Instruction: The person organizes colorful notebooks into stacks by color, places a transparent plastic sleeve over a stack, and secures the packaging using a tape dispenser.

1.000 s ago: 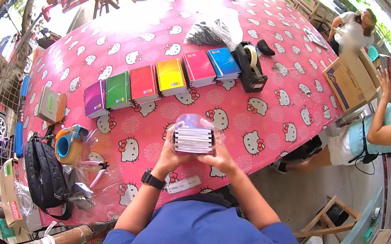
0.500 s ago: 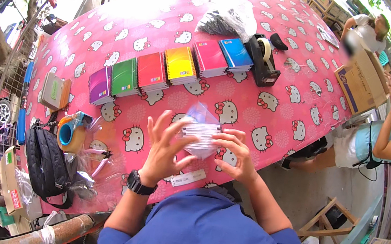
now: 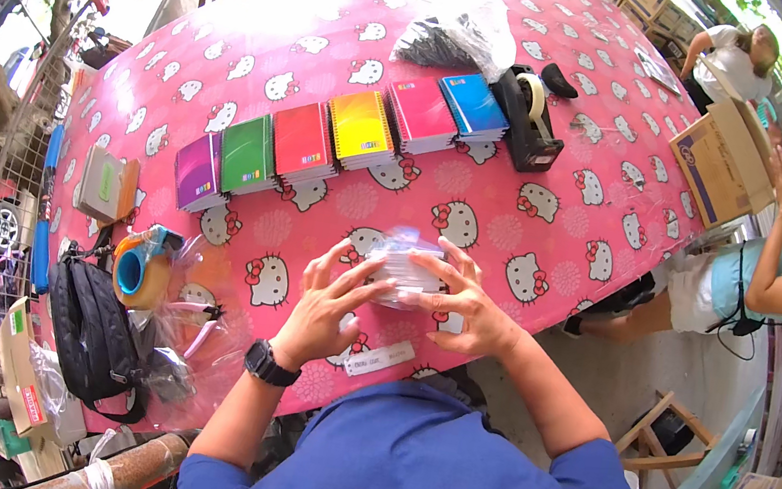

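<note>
In front of me on the pink table is a white stack [image 3: 401, 274] wrapped in clear plastic; what it is made of cannot be told. My left hand [image 3: 322, 313] has its fingers against the stack's left side. From the right, my right hand [image 3: 471, 307] presses on the stack, its fingers reaching over the top and its thumb lower down. Both hands partly cover the stack. Close to the table edge lies a white printed strip [image 3: 380, 358]. Beyond my hands, spiral notebooks stand in a row of colored piles, among them a yellow pile [image 3: 360, 127] and a red pile [image 3: 301, 142].
A black tape dispenser [image 3: 531, 136] stands past the blue notebooks [image 3: 473, 105]. Tape rolls [image 3: 136, 269], pink-handled pliers [image 3: 199, 337] and a black backpack [image 3: 90, 331] are on the left. Two people are at the right, near a cardboard box [image 3: 723, 165].
My right hand has moved left and up, onto the stack. The clear plastic that stuck up at its far end is now lower. A person at the right has brought their hands together.
</note>
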Action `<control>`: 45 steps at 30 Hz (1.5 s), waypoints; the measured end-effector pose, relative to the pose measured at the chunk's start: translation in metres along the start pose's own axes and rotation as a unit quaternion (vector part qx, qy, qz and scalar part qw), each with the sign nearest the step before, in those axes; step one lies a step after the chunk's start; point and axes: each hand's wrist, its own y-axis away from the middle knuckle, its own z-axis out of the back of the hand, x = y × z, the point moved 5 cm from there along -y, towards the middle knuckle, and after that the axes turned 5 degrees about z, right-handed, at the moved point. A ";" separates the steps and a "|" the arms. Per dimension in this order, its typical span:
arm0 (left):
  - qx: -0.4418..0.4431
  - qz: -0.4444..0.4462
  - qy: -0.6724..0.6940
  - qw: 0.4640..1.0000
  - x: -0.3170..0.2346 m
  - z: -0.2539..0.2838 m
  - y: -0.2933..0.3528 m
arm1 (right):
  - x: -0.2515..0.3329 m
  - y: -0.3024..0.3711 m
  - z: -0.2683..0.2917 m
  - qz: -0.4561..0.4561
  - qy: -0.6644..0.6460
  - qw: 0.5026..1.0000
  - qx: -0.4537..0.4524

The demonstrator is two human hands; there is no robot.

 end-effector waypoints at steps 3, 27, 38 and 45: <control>0.034 -0.025 -0.020 0.999 -0.009 -0.004 -0.012 | -0.002 -0.001 -0.001 0.004 0.009 1.000 0.027; 0.054 -0.033 0.010 0.998 -0.010 -0.010 -0.017 | -0.220 0.023 0.196 -0.292 0.111 0.826 -0.469; 0.019 -0.004 0.030 0.999 -0.004 -0.007 -0.010 | -0.241 0.011 0.183 -0.309 -0.023 0.870 -0.384; 0.010 -0.022 0.040 0.999 -0.006 -0.009 -0.013 | -0.290 0.066 0.137 -0.441 -0.428 0.694 -0.375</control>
